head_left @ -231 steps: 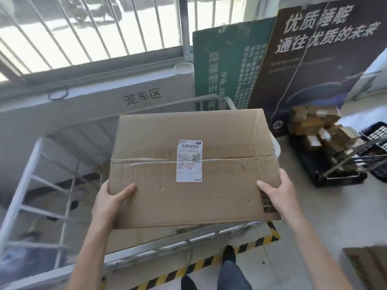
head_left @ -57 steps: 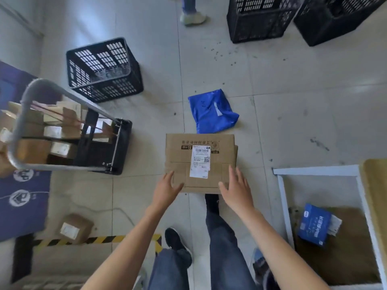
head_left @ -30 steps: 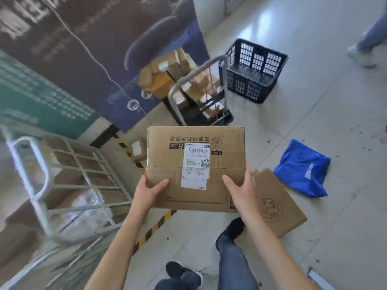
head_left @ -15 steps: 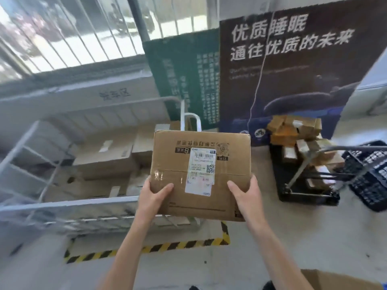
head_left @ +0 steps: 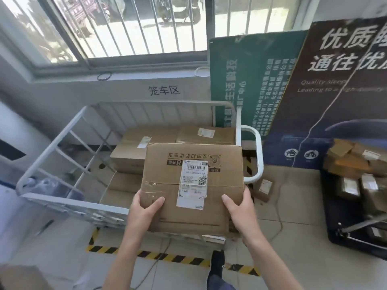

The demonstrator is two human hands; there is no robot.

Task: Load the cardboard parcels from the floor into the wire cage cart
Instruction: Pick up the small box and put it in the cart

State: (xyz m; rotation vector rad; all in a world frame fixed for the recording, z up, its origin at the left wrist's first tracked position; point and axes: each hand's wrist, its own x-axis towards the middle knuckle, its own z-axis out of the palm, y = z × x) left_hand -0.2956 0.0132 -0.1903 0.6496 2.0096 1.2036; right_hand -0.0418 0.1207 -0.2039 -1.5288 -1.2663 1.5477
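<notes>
I hold a brown cardboard parcel [head_left: 165, 185] with a white shipping label flat in front of me, over the near right part of the white wire cage cart [head_left: 52, 143]. My left hand [head_left: 144, 210] grips its near left corner and my right hand [head_left: 240, 210] its near right edge. Inside the cart lie several other cardboard parcels [head_left: 129, 151], stacked toward the back and right. A small parcel [head_left: 264, 188] lies on the floor just right of the cart.
A black hand trolley [head_left: 356, 233] piled with small boxes stands at the right. Green and dark sign boards [head_left: 251, 84] lean on the wall behind the cart. Yellow-black tape [head_left: 167, 257] marks the floor before the cart. Another carton corner [head_left: 18, 277] shows bottom left.
I picked the parcel off the floor, turned toward the cart and stepped closer. The parcel now hangs over the cart's near rail rather than in front of it.
</notes>
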